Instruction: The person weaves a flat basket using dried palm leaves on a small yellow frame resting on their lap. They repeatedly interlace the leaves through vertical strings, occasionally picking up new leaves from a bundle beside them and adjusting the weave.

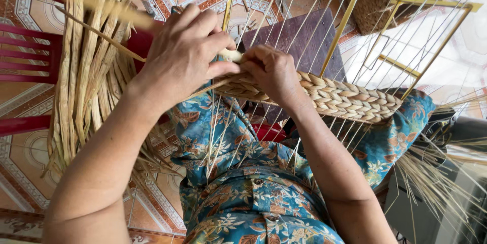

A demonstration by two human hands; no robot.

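**Woven band on wire frame, both hands at work**

Nearest: blue floral-print garment (243, 193) over the lap. Above it, the left hand (185, 53) is closed, pinching a pale flat dried fibre strand (231, 55) (thumb against fingers). The right hand (271, 74) is curled, pressing on the tan braided straw band (345, 99) running across thin upright strands. Left: bundle of dried flat straw stalks (83, 71) against a red plastic chair (30, 56). Farther: yellow-wrapped metal wire frame (350, 13) and patterned floor tiles (20, 157).

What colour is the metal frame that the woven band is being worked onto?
Yellow. The frame shows best in the head view, rising above the tan woven band.
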